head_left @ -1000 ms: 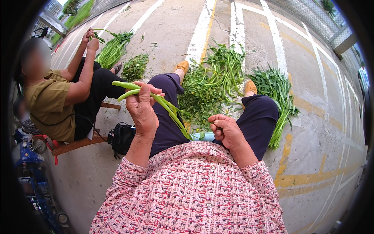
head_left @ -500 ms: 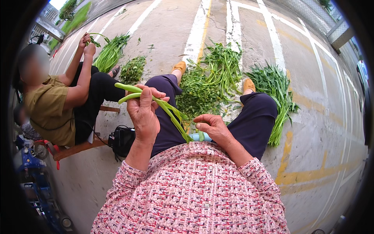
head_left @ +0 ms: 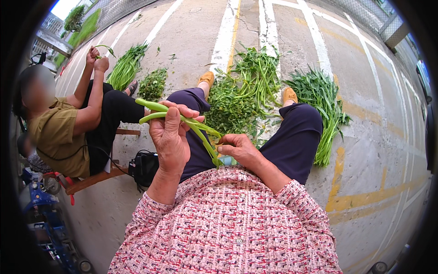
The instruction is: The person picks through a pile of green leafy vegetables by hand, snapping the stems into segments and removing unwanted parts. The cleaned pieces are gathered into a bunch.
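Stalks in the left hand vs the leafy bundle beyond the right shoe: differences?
- Place: the stalks are held up in the left hand; the bundle lies on the concrete.
- Amount: the stalks are just a few; the bundle is many together.
- Leaves: the stalks look mostly bare; the bundle is thick with leaves at its far end.

Shared: both are green, with long, slim stems.

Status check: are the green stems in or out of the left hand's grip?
In: the left hand holds the green stems between thumb and fingers, with thick ends sticking out past the thumb on the left.
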### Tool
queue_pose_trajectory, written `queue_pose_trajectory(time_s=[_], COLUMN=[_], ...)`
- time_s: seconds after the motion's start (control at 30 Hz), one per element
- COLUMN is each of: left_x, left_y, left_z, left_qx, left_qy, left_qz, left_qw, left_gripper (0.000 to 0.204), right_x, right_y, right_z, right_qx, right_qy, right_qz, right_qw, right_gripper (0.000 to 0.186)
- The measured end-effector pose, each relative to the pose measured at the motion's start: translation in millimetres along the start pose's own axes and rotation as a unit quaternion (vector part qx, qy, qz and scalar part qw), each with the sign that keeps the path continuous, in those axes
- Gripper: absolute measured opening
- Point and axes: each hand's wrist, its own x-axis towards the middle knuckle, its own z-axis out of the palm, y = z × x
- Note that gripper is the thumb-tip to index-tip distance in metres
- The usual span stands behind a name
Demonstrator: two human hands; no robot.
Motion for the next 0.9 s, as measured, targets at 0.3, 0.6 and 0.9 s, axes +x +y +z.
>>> queue_pose_trajectory(time_s=[0.3, 0.6, 0.9], left_x=[-0.7, 0.4, -0.6], left_y=[-1.0, 1.3, 0.1], left_z=[-0.5, -8.2, -23.8], left_qx=[0.006, 0.033, 0.040], left_qy=[-0.001, 0.040, 0.081], left_qz=[-0.001, -0.008, -0.020], left_qw=[1.000, 0.999, 0.996], left_gripper=[0.015, 0.012, 0.014], right_x=[-6.5, -6.7, -12.4], right_y=[-12.9, 1.9, 1.6], right_z=[1.0, -7.5, -9.2], right_qx=[0.050, 0.037, -0.006], right_qy=[0.027, 0.058, 0.051], right_qz=[0.033, 0.054, 0.043], right_qw=[0.998, 0.996, 0.998], right_gripper=[0.015, 0.012, 0.010])
